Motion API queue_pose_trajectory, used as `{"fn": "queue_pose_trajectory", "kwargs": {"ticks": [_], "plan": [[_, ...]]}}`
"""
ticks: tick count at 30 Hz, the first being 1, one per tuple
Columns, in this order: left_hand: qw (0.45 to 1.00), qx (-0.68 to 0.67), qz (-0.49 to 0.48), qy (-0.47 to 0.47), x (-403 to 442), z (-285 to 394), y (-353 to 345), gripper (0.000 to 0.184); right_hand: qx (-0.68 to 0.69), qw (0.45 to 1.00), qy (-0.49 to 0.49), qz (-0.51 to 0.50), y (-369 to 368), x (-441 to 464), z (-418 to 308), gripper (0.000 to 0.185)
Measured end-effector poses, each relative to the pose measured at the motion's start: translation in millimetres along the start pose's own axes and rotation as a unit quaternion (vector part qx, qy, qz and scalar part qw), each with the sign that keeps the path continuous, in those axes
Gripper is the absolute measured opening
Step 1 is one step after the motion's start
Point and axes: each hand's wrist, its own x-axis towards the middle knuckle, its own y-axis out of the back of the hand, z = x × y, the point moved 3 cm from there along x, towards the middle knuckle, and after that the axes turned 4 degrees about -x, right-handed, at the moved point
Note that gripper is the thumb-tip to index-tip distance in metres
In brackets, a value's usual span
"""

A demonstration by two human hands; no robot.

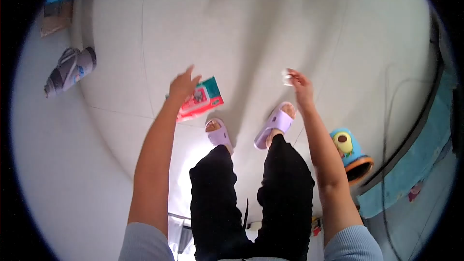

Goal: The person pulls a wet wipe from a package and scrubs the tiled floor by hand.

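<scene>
My left hand has its fingers spread over the upper left part of a red and green packet; whether it touches the packet cannot be made out. To the right, above the right slipper, my right hand pinches a small crumpled white piece between thumb and fingers. The left slipper is just below the packet. Both slippers are light purple and on my feet.
A blue bin with an avocado picture and an orange rim lies near my right forearm. At the far left is a grey bottle with a strap. A dark cable runs down the right side, beside a light blue cloth.
</scene>
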Motion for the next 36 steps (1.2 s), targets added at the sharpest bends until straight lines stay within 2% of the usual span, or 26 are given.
{"fn": "queue_pose_trajectory", "kwargs": {"ticks": [1,3,4,6,7,8,9,10,11,12,13,15,16,18,21,23,25,27,28,29,31,32,33,35,36], "plan": [[0.997,-0.070,0.001,-0.009,-24,-12,-11,0.053,-0.037,0.998,-0.043,0.034,23,-17,-14,0.031],[0.983,-0.183,-0.029,0.016,-76,-22,-10,0.043,0.023,0.994,-0.067,0.080,52,-45,-21,0.034],[0.962,-0.270,-0.016,0.035,-108,-27,-11,0.037,0.055,0.987,-0.093,0.119,67,-66,-21,0.032],[0.885,-0.451,-0.003,0.114,-161,-28,6,0.031,0.107,0.973,-0.122,0.165,82,-100,-24,0.032],[0.815,-0.530,-0.033,0.233,-185,-26,17,0.032,0.130,0.968,-0.127,0.173,89,-117,-29,0.032],[0.719,-0.624,-0.042,0.303,-214,18,58,0.035,0.147,0.962,-0.138,0.182,93,-135,-42,0.032],[0.629,-0.742,-0.143,0.184,-232,0,57,0.046,0.163,0.957,-0.146,0.188,94,-149,-56,0.031],[0.564,-0.787,-0.133,0.211,-247,9,60,0.058,0.169,0.954,-0.153,0.193,98,-161,-64,0.030],[0.522,-0.829,-0.175,0.099,-258,15,69,0.058,0.170,0.951,-0.161,0.201,98,-173,-77,0.028],[0.484,-0.851,-0.163,0.121,-267,43,93,0.050,0.163,0.950,-0.174,0.200,99,-183,-87,0.028],[0.459,-0.861,-0.193,0.101,-271,65,115,0.045,0.155,0.949,-0.188,0.199,103,-189,-101,0.027],[0.412,-0.883,-0.206,0.088,-277,118,161,0.044,0.147,0.945,-0.200,0.214,105,-195,-135,0.027],[0.403,-0.886,-0.213,0.083,-281,144,181,0.043,0.141,0.940,-0.221,0.220,107,-196,-147,0.027],[0.386,-0.891,-0.228,0.065,-295,192,205,0.041,0.152,0.943,-0.198,0.219,123,-197,-154,0.026],[0.316,-0.899,-0.302,0.022,-298,225,227,0.039,0.165,0.947,-0.176,0.211,125,-182,-187,0.023],[0.305,-0.887,-0.346,-0.011,-288,219,228,0.039,0.210,0.926,-0.191,0.251,114,-165,-219,0.022],[0.217,-0.890,-0.401,0.029,-290,227,231,0.040,0.220,0.922,-0.193,0.255,106,-156,-257,0.026],[0.185,-0.856,-0.478,0.070,-264,228,244,0.055,0.185,0.934,-0.174,0.251,84,-131,-284,0.025],[0.248,-0.822,-0.506,0.082,-246,238,262,0.058,0.136,0.942,-0.170,0.257,83,-119,-286,0.025],[0.371,-0.773,-0.503,0.110,-233,237,276,0.055,0.136,0.942,-0.160,0.261,77,-111,-298,0.026],[0.394,-0.752,-0.523,0.068,-219,230,303,0.052,0.170,0.918,-0.190,0.302,62,-90,-334,0.026],[0.251,-0.813,-0.513,0.114,-222,235,313,0.041,0.195,0.914,-0.184,0.304,60,-79,-341,0.027],[0.180,-0.826,-0.522,0.113,-226,240,322,0.047,0.197,0.914,-0.191,0.297,51,-69,-355,0.027],[0.093,-0.830,-0.547,0.054,-236,229,303,0.055,0.219,0.909,-0.169,0.311,38,-43,-388,0.024],[0.067,-0.822,-0.563,0.055,-238,220,315,0.060,0.218,0.913,-0.158,0.306,20,-32,-405,0.025]]}}
